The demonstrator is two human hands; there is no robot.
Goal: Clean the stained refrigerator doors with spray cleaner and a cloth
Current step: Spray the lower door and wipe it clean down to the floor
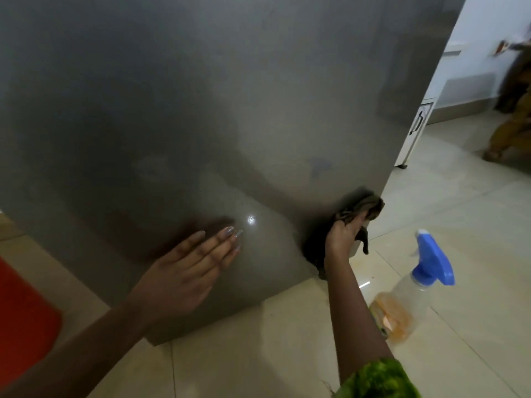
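One grey brushed-metal refrigerator door (201,110) fills most of the view. Its surface is dull, with a pale smear near its middle and a faint bluish mark toward its right edge. Below the door lies a glossy beige tiled floor (459,211). One red rounded object (26,320) sits at the door's lower left, too cut off to identify. One blurred person in brown clothing (511,96) stands well beyond the door's right edge.

One clear plastic spray bottle with a blue trigger head (413,294) stands on the floor just right of the door's bottom corner, with orange at its base.

There are two bare hands. The left grip (184,274) lies flat on the door's lower part, fingers straight and together. The right grip (343,235) is curled tight round one dark striped cloth (365,208), pressing it to the door's lower right edge.
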